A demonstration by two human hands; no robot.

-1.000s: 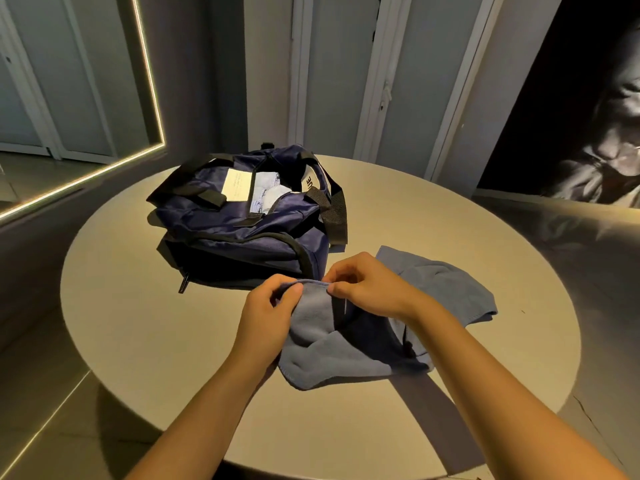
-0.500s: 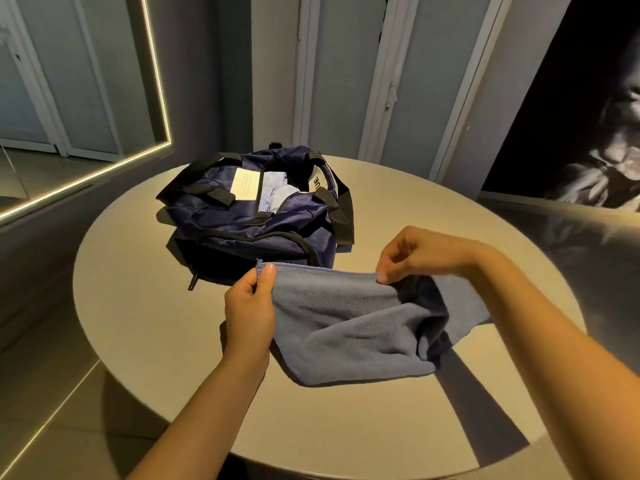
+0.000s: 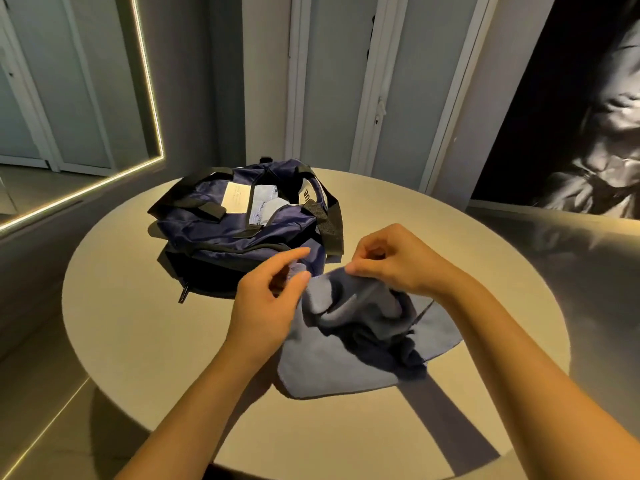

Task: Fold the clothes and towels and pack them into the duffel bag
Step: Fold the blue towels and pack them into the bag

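Right hand (image 3: pixel 398 265) pinches the blue towel (image 3: pixel 346 362), left hand (image 3: pixel 270 299) grip unclear, on a round table (image 3: pixel 138 323) by a lit mirror (image 3: pixel 69 98).

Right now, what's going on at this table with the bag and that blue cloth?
A person is handling a blue towel on the round table. Their right hand pinches the towel's raised edge. The left hand is at the same edge with loose fingers, and blur hides whether it grips. The towel is bunched and not yet folded. The navy duffel bag sits open just behind it, with pale cloth already inside.
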